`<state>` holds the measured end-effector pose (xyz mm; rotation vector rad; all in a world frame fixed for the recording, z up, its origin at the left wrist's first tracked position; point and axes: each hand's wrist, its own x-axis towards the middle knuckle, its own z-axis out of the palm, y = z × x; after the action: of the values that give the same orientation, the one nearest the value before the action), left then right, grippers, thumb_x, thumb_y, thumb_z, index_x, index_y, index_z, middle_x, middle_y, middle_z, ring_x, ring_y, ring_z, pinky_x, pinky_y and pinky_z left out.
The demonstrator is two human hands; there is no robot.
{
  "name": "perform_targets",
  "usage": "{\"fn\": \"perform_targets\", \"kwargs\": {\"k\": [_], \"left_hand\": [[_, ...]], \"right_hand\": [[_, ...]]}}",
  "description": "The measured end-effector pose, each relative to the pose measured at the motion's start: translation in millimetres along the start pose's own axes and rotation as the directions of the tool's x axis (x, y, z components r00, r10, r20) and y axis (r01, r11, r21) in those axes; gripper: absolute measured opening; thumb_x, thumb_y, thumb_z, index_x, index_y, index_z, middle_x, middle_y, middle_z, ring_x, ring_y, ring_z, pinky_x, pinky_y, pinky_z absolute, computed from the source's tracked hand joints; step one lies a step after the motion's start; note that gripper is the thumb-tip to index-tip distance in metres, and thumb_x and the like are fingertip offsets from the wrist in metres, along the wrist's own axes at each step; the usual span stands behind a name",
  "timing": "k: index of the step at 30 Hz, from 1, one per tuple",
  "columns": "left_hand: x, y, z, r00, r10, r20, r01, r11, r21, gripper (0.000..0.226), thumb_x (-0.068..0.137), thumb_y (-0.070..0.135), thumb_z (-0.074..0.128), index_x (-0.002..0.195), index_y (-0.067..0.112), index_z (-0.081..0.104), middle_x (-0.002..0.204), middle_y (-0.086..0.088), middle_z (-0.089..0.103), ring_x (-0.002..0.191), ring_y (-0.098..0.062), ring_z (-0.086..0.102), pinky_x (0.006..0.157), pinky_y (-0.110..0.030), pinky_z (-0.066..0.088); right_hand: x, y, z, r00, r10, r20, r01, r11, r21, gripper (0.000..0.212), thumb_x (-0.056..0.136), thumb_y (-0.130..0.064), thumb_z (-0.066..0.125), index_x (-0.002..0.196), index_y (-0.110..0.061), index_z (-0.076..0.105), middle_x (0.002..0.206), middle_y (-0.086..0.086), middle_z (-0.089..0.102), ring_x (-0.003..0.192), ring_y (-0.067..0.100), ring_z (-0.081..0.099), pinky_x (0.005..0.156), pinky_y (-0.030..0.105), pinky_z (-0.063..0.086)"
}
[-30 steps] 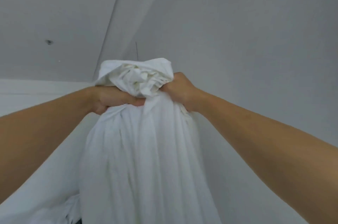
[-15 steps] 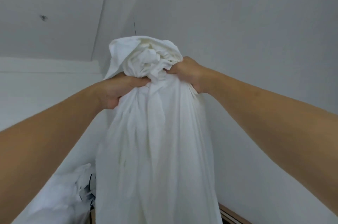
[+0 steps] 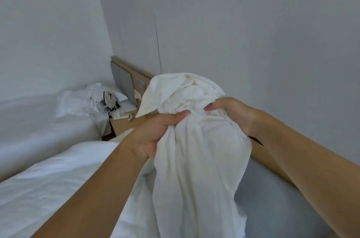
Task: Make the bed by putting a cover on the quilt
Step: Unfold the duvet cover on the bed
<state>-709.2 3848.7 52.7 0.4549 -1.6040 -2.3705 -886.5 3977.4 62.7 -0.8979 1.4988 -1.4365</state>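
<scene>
A bunched white quilt cover (image 3: 196, 156) hangs down in front of me, gathered into a crumpled knot at its top. My left hand (image 3: 153, 134) grips the gathered cloth from the left side. On the right side my right hand (image 3: 233, 115) grips the same bundle, fingers curled into the folds. Below the cloth spreads the white bedding of the bed (image 3: 50, 183). Whether the quilt is inside the cover cannot be seen.
A second white bed (image 3: 29, 117) lies at left with a crumpled white heap (image 3: 81, 101) and small dark items. A wooden bedside unit (image 3: 124, 123) stands between the beds. A grey padded headboard (image 3: 122, 80) and plain walls close the corner.
Both hands have come down with the bundle from up near the ceiling to chest height. My view has tipped down, so the beds and bedside unit now show.
</scene>
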Motion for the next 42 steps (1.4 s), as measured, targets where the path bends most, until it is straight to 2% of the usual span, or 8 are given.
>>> {"fn": "perform_targets", "kwargs": {"k": [4, 13, 19, 24, 26, 29, 34, 42], "left_hand": [[0, -56, 3, 0.992, -0.057, -0.111, 0.05, 0.997, -0.065, 0.041, 0.086, 0.017, 0.064, 0.126, 0.008, 0.066, 0.119, -0.013, 0.072, 0.106, -0.028, 0.071, 0.089, -0.041, 0.058], [-19, -146, 6, 0.963, -0.269, -0.032, 0.27, 0.945, 0.186, 0.043, 0.083, 0.011, 0.08, 0.122, 0.028, 0.071, 0.127, -0.002, 0.07, 0.121, -0.022, 0.064, 0.107, -0.048, 0.047], [-29, -187, -4, 0.941, -0.339, -0.019, 0.339, 0.935, 0.1, 0.048, 0.073, 0.007, 0.084, 0.116, 0.026, 0.075, 0.125, -0.008, 0.07, 0.12, -0.026, 0.064, 0.099, -0.045, 0.052], [-14, -191, -8, 0.92, -0.211, -0.33, 0.237, 0.971, 0.04, 0.044, 0.071, 0.012, 0.077, 0.115, 0.017, 0.073, 0.117, -0.01, 0.073, 0.113, -0.031, 0.067, 0.097, -0.048, 0.053], [-7, -194, -2, 0.909, -0.189, -0.371, 0.255, 0.958, 0.135, 0.045, 0.08, 0.007, 0.07, 0.123, 0.017, 0.067, 0.118, -0.005, 0.073, 0.114, -0.025, 0.068, 0.097, -0.044, 0.054], [-7, -198, 3, 0.91, -0.224, -0.348, 0.32, 0.915, 0.247, 0.051, 0.08, 0.023, 0.076, 0.129, 0.03, 0.062, 0.123, 0.01, 0.071, 0.117, -0.011, 0.065, 0.106, -0.04, 0.048], [-19, -196, 2, 0.821, -0.559, -0.113, 0.55, 0.725, 0.414, 0.051, 0.076, 0.013, 0.084, 0.122, 0.025, 0.065, 0.117, 0.002, 0.073, 0.111, -0.018, 0.069, 0.1, -0.045, 0.053], [7, -204, 5, 0.954, -0.163, -0.253, 0.239, 0.92, 0.309, 0.044, 0.077, 0.014, 0.073, 0.119, 0.021, 0.065, 0.116, 0.005, 0.074, 0.113, -0.012, 0.067, 0.095, -0.03, 0.053]], "right_hand": [[-38, 77, 15, 0.905, 0.241, 0.35, -0.277, 0.959, 0.057, 0.05, 0.071, -0.011, 0.081, 0.12, -0.015, 0.072, 0.123, 0.012, 0.07, 0.113, 0.03, 0.068, 0.094, 0.046, 0.056], [-33, 171, -8, 0.968, 0.182, 0.173, -0.248, 0.808, 0.535, 0.056, 0.064, -0.01, 0.068, 0.12, -0.005, 0.072, 0.124, 0.022, 0.068, 0.113, 0.039, 0.067, 0.094, 0.047, 0.055], [-13, 204, -13, 0.958, 0.181, 0.221, -0.249, 0.907, 0.339, 0.032, 0.059, -0.013, 0.074, 0.089, -0.016, 0.082, 0.103, 0.01, 0.077, 0.094, 0.024, 0.074, 0.08, 0.034, 0.056], [-23, 213, -33, 0.703, 0.354, 0.616, -0.336, 0.93, -0.151, 0.069, 0.056, -0.028, 0.097, 0.117, -0.025, 0.066, 0.112, -0.007, 0.075, 0.108, 0.011, 0.07, 0.088, 0.027, 0.057], [-27, 214, -33, 0.738, 0.412, 0.534, -0.321, 0.911, -0.26, 0.056, 0.067, -0.016, 0.088, 0.115, -0.031, 0.063, 0.108, -0.018, 0.075, 0.105, 0.001, 0.069, 0.09, 0.023, 0.056], [-31, 221, -38, 0.852, 0.321, 0.413, -0.374, 0.926, 0.052, 0.044, 0.071, -0.009, 0.076, 0.112, -0.02, 0.066, 0.102, -0.008, 0.077, 0.098, 0.007, 0.072, 0.081, 0.022, 0.057], [-23, 220, -35, 0.963, 0.159, 0.217, -0.184, 0.978, 0.095, 0.031, 0.081, -0.001, 0.073, 0.101, -0.025, 0.073, 0.097, -0.005, 0.078, 0.092, 0.011, 0.074, 0.072, 0.024, 0.058], [-36, 229, -58, 0.817, 0.343, 0.463, -0.268, 0.938, -0.221, 0.074, 0.049, -0.028, 0.099, 0.114, -0.034, 0.064, 0.108, -0.022, 0.073, 0.106, -0.001, 0.067, 0.092, 0.021, 0.053]]}}
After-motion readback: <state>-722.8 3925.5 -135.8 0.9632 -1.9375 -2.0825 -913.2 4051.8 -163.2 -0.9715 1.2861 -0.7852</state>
